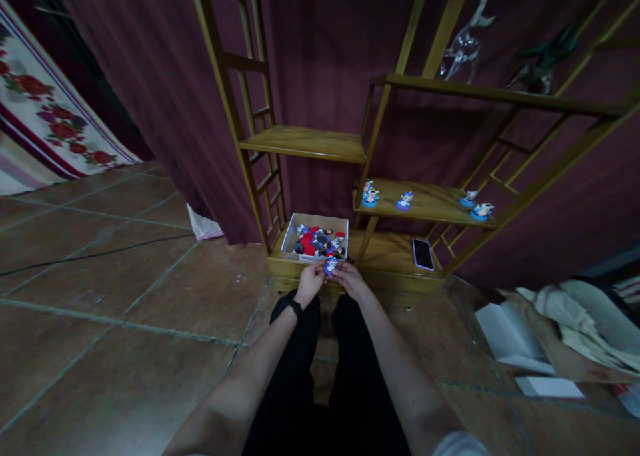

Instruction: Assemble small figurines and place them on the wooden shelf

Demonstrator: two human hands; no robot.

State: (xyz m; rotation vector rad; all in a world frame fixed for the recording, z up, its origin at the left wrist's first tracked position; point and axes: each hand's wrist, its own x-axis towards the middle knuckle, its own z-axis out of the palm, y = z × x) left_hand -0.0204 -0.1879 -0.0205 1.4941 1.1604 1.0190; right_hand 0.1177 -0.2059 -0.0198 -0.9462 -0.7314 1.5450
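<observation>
Between my two hands is a small purple-and-white figurine, held just in front of a cardboard box. My left hand grips its left side, and my right hand has its fingers closed on the right side. The open box sits on the low wooden shelf and holds many small figurines with red, blue and dark bases. On the middle shelf stand a matching purple figurine, blue-based figurines at its left, and two more blue-based figurines at the right.
A phone lies on the low shelf at right. Higher up, a glass deer and a dark green ornament stand on the wooden rack. White box pieces and cloth lie on the right. A black cable crosses the tiled floor.
</observation>
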